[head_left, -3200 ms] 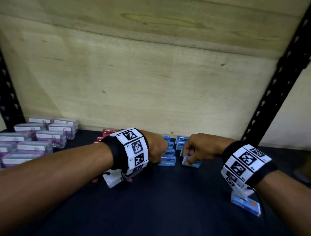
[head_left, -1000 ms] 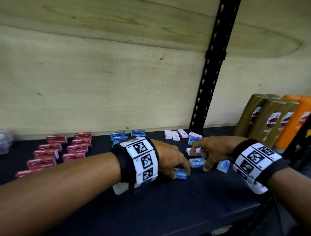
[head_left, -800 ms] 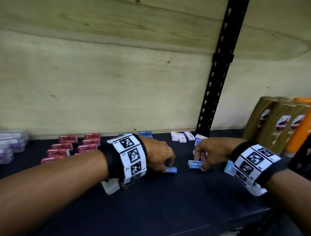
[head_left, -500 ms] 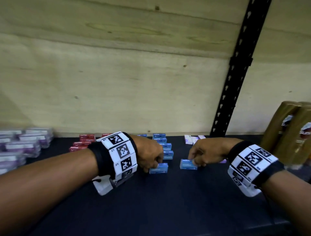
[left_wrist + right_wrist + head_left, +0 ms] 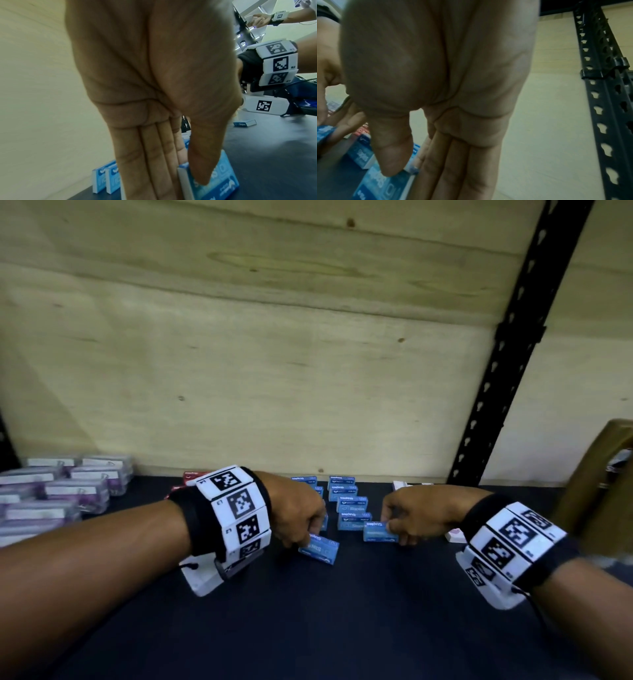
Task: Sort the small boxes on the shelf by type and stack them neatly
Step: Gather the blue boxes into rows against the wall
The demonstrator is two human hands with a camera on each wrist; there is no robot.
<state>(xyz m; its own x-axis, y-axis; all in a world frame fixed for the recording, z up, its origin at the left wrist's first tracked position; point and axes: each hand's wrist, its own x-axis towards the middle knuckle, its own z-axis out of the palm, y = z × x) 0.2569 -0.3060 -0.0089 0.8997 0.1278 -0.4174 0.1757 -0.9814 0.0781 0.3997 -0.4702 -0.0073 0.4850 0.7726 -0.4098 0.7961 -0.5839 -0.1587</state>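
Observation:
My left hand [image 5: 301, 525] pinches a small blue staples box [image 5: 319, 550] between thumb and fingers, just above the dark shelf [image 5: 342, 628]; the left wrist view shows the thumb [image 5: 202, 166] pressed on that blue box [image 5: 217, 185]. My right hand [image 5: 407, 517] pinches another blue staples box [image 5: 380, 534], and its thumb [image 5: 392, 159] lies on the box [image 5: 385, 185] in the right wrist view. Between the hands, rows of blue boxes [image 5: 349, 505] run back toward the wall. Red boxes [image 5: 191, 475] peek out behind my left wrist.
Clear cases with purple contents [image 5: 58, 494] are stacked at the left. A few white-and-pink boxes [image 5: 455, 535] lie by my right wrist. A black perforated upright [image 5: 496, 371] and a brown bottle [image 5: 603, 481] stand at the right. A plywood wall [image 5: 274, 354] closes the back.
Both hands have carried their blue boxes leftward from the pile by the upright to the blue rows. The view has swung left, so the bottles have nearly left the frame.

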